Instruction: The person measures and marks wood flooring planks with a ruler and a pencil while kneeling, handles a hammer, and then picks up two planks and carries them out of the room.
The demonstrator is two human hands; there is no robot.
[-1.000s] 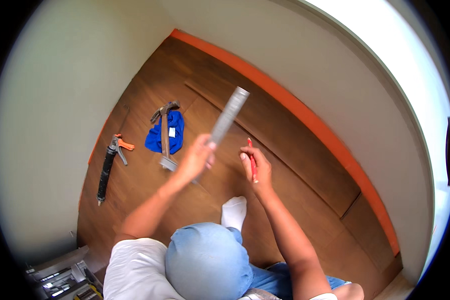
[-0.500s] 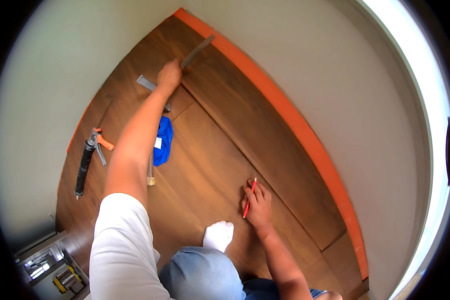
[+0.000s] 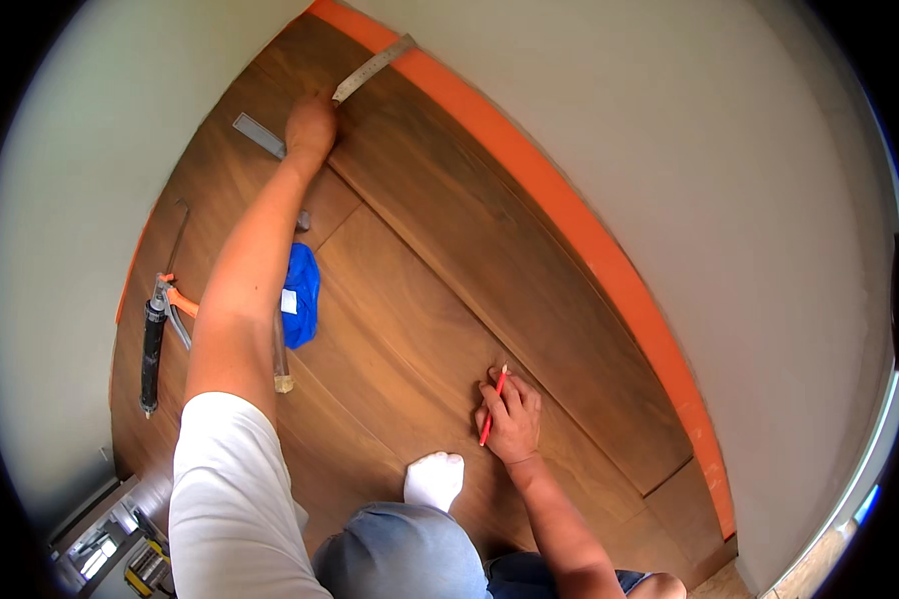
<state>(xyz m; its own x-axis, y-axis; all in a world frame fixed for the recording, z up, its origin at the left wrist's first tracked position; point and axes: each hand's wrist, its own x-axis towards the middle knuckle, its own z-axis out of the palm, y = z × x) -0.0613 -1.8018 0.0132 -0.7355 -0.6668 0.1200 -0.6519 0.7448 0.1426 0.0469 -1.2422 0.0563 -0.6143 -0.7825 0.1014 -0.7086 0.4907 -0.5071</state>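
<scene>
My left arm reaches far forward, and my left hand (image 3: 312, 128) is closed on a metal try square. Its marked blade (image 3: 375, 70) crosses the far end of a dark wood plank (image 3: 489, 240) and reaches the orange strip along the wall. The grey stock (image 3: 259, 134) sticks out on the other side of the hand, which covers the corner. Nearer to me, my right hand (image 3: 514, 421) rests on the floor planks, fingers curled round a red pencil (image 3: 493, 407). The pencil's tip points away from me, close to the plank's long edge.
A caulking gun (image 3: 153, 344) with a black barrel lies at the left. Beside my left forearm are a blue cloth item (image 3: 302, 295) and a hammer-like tool, its handle (image 3: 283, 367) partly hidden. The orange strip (image 3: 589, 245) borders the right wall. My white-socked foot (image 3: 435, 479) is on the floor.
My left hand has shifted the try square farther away, towards the far corner, and the blade's markings now show. The right hand holds the pencil in nearly the same place. My view has shifted slightly.
</scene>
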